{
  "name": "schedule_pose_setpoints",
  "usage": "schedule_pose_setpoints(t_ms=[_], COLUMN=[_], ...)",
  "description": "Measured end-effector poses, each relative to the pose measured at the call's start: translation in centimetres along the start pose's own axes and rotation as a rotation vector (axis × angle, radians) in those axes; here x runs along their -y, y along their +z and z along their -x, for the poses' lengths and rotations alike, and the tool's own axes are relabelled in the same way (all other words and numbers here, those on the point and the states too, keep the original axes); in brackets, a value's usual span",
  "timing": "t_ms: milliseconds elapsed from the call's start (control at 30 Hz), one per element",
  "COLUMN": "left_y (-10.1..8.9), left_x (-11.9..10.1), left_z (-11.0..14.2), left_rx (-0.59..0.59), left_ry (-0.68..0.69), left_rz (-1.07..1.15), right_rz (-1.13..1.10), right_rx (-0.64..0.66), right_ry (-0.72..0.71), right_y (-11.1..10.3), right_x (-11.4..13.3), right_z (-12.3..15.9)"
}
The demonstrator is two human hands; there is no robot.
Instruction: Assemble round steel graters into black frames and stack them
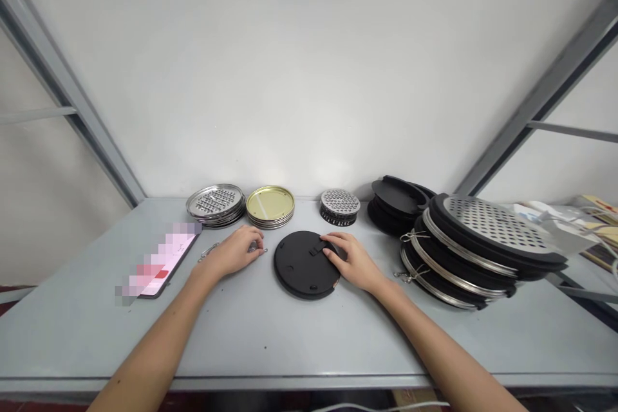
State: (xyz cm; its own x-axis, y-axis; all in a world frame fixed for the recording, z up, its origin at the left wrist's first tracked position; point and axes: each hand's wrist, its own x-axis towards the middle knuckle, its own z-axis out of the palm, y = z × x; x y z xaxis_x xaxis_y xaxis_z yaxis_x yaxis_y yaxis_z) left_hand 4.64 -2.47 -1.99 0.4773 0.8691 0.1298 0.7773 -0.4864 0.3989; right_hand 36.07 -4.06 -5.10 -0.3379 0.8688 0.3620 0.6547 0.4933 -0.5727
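In the head view a black round disc (302, 267) lies flat on the grey table, small knobs and a raised tab on its upper face. My right hand (355, 261) grips its right edge, thumb on top and fingers over the far side. Left of the disc, my left hand (239, 252) is closed in a pinch at some small shiny metal wire pieces (208, 251), which the hand partly covers. A bit of metal shows at its fingertips; its exact shape is too small to tell.
Along the back stand stacked metal grater discs (215, 199), gold-coloured lids (270, 204), small perforated discs (340, 201) and black round parts (398, 196). A tilted stack of black discs with metal bands (463, 257) stands right. A phone (167, 264) lies left.
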Motion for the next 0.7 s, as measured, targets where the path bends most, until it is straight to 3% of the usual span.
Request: schedule_pose_setpoints(t_ms=[267, 567, 700], left_y=[-0.1, -0.3, -0.3], left_x=[-2.1, 0.4, 0.0], left_z=[-0.1, 0.0, 0.0], left_rx=[-0.023, -0.026, -0.017], left_ry=[0.027, 0.018, 0.014], left_rz=[-0.068, -0.022, -0.013], right_rz=[0.01, 0.014, 0.012], right_rx=[0.013, 0.006, 0.015], right_ry=[-0.002, -0.028, -0.028], right_y=[-0.2, -0.3, -0.4], right_x=[0.3, 0.1, 0.2], right_z=[0.0, 0.0, 0.0])
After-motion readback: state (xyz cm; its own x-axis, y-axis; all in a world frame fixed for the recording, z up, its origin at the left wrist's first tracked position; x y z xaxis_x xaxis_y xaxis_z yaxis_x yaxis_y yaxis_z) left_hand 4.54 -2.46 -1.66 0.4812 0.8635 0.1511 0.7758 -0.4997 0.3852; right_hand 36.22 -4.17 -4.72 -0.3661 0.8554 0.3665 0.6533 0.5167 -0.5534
